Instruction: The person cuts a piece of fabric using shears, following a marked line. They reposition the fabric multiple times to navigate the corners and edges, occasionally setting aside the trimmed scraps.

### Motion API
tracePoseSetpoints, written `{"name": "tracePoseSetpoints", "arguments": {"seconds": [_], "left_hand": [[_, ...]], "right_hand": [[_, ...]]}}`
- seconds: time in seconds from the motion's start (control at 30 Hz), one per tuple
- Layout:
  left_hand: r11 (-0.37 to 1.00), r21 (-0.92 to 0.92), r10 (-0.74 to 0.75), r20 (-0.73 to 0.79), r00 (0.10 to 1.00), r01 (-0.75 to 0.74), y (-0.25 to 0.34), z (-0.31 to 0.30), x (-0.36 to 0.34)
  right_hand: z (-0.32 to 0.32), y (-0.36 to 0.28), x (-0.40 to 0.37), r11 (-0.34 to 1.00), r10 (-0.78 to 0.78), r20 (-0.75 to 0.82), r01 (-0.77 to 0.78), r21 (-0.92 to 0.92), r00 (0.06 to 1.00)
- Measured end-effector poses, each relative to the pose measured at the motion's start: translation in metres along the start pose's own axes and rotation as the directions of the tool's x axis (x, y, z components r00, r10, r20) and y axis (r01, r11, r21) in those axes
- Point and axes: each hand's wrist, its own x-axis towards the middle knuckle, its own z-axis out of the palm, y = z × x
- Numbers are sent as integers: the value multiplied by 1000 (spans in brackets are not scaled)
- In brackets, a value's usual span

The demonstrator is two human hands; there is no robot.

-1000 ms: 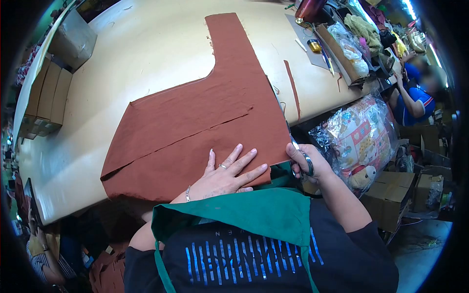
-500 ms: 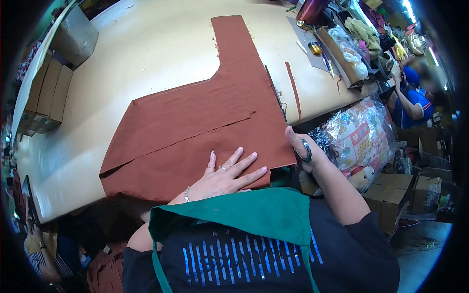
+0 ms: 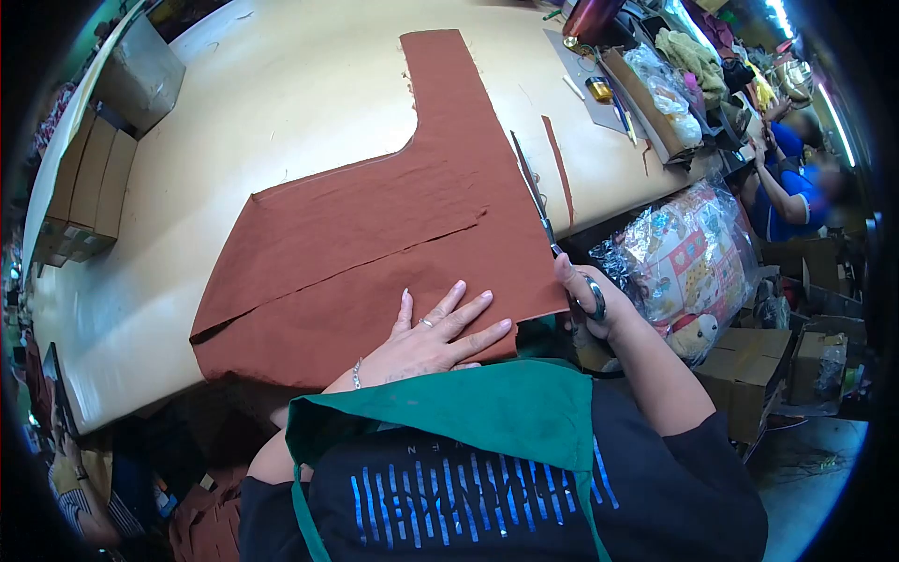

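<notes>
A large rust-brown cloth piece (image 3: 375, 225) lies flat on the cream table (image 3: 300, 84), with a dark slit across its lower part. My left hand (image 3: 435, 342) rests palm down on the cloth near its front edge, fingers spread. At the cloth's right corner, my right hand (image 3: 595, 295) is closed around the handles of dark scissors (image 3: 540, 201). The blades point away from me along the cloth's right edge. A narrow brown strip (image 3: 558, 169) lies to the right of them.
Cartons (image 3: 89, 183) stand at the left edge. At the right are an open box of plastic bags (image 3: 655, 103), pens (image 3: 627, 120), a plastic-wrapped bundle (image 3: 688, 262) and floor cartons (image 3: 744, 375). People (image 3: 791, 192) are at far right; another person's hands (image 3: 70, 464) show lower left.
My right hand has shifted slightly right, and the scissors now show more fully beside the cloth's right edge. My left hand stays in place.
</notes>
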Motion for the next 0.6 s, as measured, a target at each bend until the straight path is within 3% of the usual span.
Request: {"name": "tracePoseSetpoints", "arguments": {"seconds": [0.17,0.6], "left_hand": [[999,-28,17,17,1000,-17,1,-1,-3],[999,-37,29,49,998,-28,0,-2,-2]], "right_hand": [[13,-2,14,983,-76,-103,92,159,992],[14,6,12,998,-59,-143,62,18,988]]}}
